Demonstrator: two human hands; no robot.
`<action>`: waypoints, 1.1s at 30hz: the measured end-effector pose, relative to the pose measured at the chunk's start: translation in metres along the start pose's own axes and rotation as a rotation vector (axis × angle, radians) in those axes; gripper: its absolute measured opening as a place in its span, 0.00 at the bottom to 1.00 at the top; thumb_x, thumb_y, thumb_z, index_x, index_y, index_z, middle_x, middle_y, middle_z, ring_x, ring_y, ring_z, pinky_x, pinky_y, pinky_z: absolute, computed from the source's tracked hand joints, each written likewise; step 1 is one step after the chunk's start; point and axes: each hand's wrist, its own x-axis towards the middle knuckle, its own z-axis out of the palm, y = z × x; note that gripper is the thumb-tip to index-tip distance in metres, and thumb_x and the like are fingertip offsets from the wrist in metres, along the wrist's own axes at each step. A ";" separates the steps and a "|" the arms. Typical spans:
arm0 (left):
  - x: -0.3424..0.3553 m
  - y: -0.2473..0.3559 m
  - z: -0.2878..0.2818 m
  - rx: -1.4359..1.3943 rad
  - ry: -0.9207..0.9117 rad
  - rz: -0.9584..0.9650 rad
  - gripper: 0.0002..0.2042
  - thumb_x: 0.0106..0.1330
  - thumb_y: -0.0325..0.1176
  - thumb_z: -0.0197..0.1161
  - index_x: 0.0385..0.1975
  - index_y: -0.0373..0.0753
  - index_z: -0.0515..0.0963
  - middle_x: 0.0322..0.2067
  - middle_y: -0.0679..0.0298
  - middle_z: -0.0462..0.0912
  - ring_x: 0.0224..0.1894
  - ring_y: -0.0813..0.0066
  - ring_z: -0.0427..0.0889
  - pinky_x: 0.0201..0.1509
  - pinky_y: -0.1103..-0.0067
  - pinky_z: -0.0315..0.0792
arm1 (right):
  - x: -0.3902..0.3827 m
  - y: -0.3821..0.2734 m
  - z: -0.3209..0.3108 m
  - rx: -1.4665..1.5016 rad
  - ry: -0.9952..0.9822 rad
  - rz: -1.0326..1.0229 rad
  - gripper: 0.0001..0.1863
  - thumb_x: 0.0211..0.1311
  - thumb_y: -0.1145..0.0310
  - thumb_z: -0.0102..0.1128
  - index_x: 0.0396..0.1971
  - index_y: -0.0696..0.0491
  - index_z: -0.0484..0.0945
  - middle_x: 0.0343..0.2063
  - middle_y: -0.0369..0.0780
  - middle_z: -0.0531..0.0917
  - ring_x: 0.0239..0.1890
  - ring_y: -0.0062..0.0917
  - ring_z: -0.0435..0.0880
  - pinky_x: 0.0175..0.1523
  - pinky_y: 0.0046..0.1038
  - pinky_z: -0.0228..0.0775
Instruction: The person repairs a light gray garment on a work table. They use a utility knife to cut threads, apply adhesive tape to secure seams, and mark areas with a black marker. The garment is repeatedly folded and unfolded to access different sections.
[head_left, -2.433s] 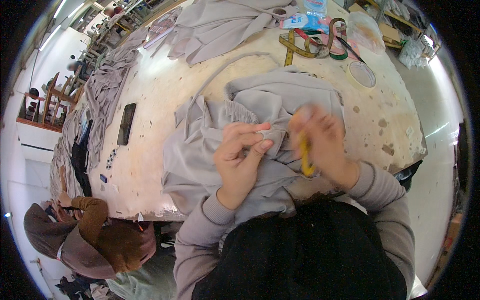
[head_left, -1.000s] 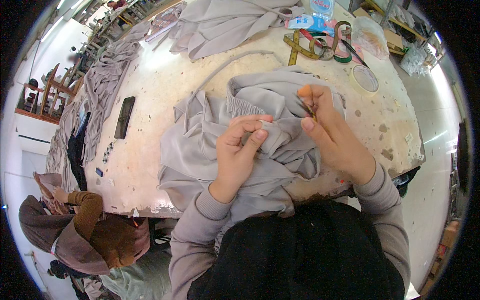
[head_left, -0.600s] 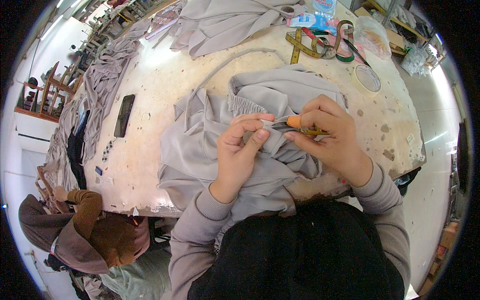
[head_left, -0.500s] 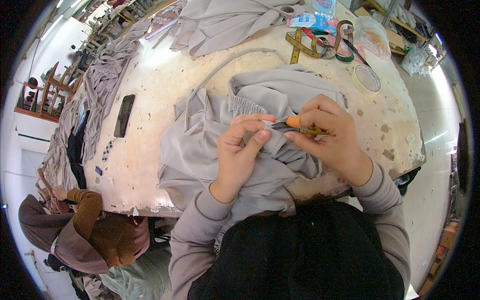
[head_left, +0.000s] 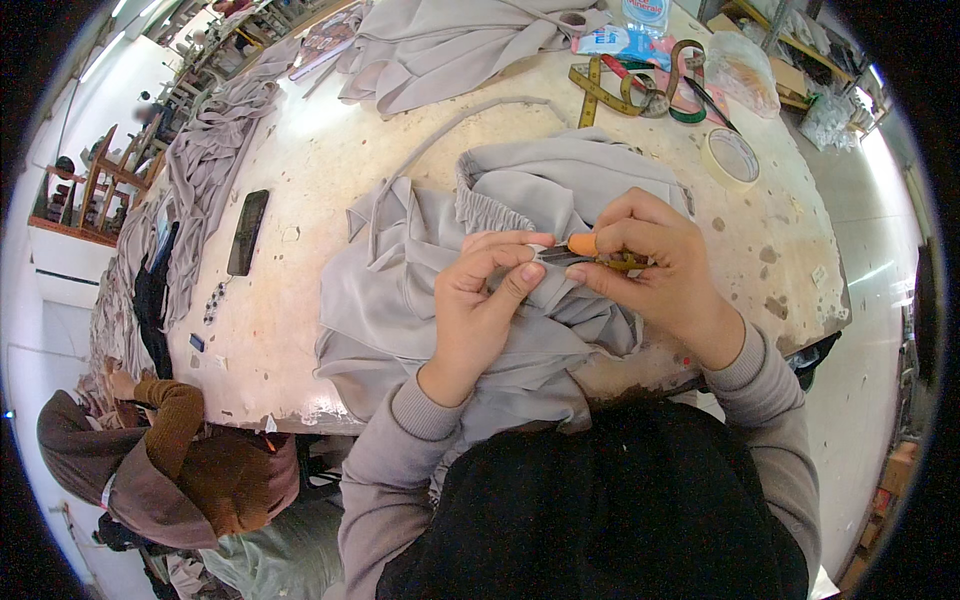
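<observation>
The grey garment (head_left: pixel 560 328) is lying bunched on the desk (head_left: pixel 280 330), under both hands. The left hand (head_left: pixel 480 292) is pinching a fold of it, its grip closed between thumb and fingers. At its three o'clock, the right hand (head_left: pixel 665 262) is holding small snips (head_left: pixel 583 244) in a closed grip, the blades pointing toward nine o'clock. A phone (head_left: pixel 248 232) is lying at the garment's nine o'clock, a tape roll (head_left: pixel 709 157) at two.

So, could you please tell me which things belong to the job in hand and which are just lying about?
In use:
grey garment, pinched by the left hand
yellow-handled thread snips, held in the right hand

Apparently lying about:
black smartphone
tape measure
cream adhesive tape roll
clear plastic bag
</observation>
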 end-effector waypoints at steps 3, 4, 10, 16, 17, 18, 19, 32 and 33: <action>0.000 -0.001 0.000 0.044 -0.009 0.026 0.03 0.57 0.27 0.63 0.28 0.36 0.79 0.39 0.62 0.82 0.42 0.74 0.73 0.51 0.78 0.61 | -0.001 0.000 0.000 0.014 -0.004 0.001 0.10 0.45 0.72 0.70 0.25 0.57 0.77 0.26 0.35 0.73 0.26 0.20 0.73 0.29 0.20 0.65; 0.000 -0.001 0.000 0.056 -0.010 0.027 0.03 0.57 0.27 0.63 0.28 0.36 0.80 0.39 0.62 0.82 0.42 0.74 0.73 0.51 0.78 0.61 | -0.001 0.000 0.000 0.019 -0.009 0.020 0.10 0.45 0.72 0.70 0.26 0.57 0.77 0.26 0.35 0.73 0.26 0.20 0.73 0.29 0.20 0.65; 0.000 -0.001 0.000 0.057 -0.006 0.012 0.03 0.57 0.28 0.63 0.27 0.36 0.79 0.39 0.62 0.82 0.43 0.74 0.73 0.51 0.77 0.61 | 0.000 0.001 0.000 0.044 0.020 0.034 0.11 0.45 0.71 0.70 0.29 0.56 0.80 0.26 0.36 0.74 0.26 0.20 0.74 0.29 0.20 0.66; 0.000 0.000 0.000 -0.004 0.025 -0.007 0.03 0.58 0.27 0.62 0.28 0.35 0.79 0.39 0.61 0.82 0.43 0.74 0.73 0.52 0.78 0.61 | 0.000 0.000 -0.003 -0.063 0.023 0.026 0.12 0.42 0.70 0.71 0.24 0.56 0.76 0.25 0.36 0.73 0.25 0.22 0.74 0.29 0.20 0.65; 0.000 0.000 0.000 -0.018 0.029 -0.024 0.03 0.58 0.27 0.62 0.28 0.35 0.79 0.40 0.60 0.82 0.43 0.74 0.73 0.52 0.78 0.61 | 0.000 0.000 -0.004 -0.072 0.011 0.031 0.12 0.41 0.70 0.71 0.23 0.56 0.76 0.25 0.36 0.73 0.25 0.22 0.74 0.29 0.20 0.65; 0.000 0.000 0.000 -0.035 0.033 -0.039 0.03 0.58 0.27 0.62 0.28 0.35 0.79 0.40 0.60 0.82 0.43 0.74 0.73 0.52 0.78 0.61 | -0.001 0.000 -0.004 -0.074 0.008 0.037 0.12 0.41 0.70 0.72 0.22 0.56 0.75 0.25 0.36 0.73 0.25 0.22 0.74 0.29 0.21 0.65; 0.000 0.000 0.001 -0.035 0.031 -0.037 0.03 0.58 0.27 0.62 0.28 0.35 0.78 0.40 0.60 0.82 0.43 0.74 0.73 0.51 0.78 0.61 | -0.001 0.000 -0.004 -0.078 0.002 0.044 0.13 0.41 0.70 0.72 0.22 0.56 0.74 0.25 0.36 0.73 0.25 0.23 0.73 0.29 0.21 0.65; -0.001 0.001 0.001 -0.006 0.005 -0.030 0.03 0.58 0.27 0.62 0.27 0.35 0.78 0.39 0.61 0.82 0.42 0.74 0.74 0.51 0.78 0.61 | -0.002 0.002 0.000 0.108 -0.017 0.138 0.09 0.46 0.71 0.69 0.26 0.57 0.79 0.26 0.34 0.74 0.25 0.15 0.72 0.29 0.16 0.64; -0.001 0.001 0.001 -0.005 0.005 -0.033 0.03 0.58 0.27 0.62 0.27 0.35 0.78 0.39 0.61 0.82 0.42 0.74 0.74 0.51 0.78 0.61 | -0.002 0.002 0.000 0.132 -0.019 0.139 0.09 0.47 0.71 0.69 0.26 0.57 0.79 0.26 0.34 0.74 0.25 0.15 0.72 0.29 0.16 0.64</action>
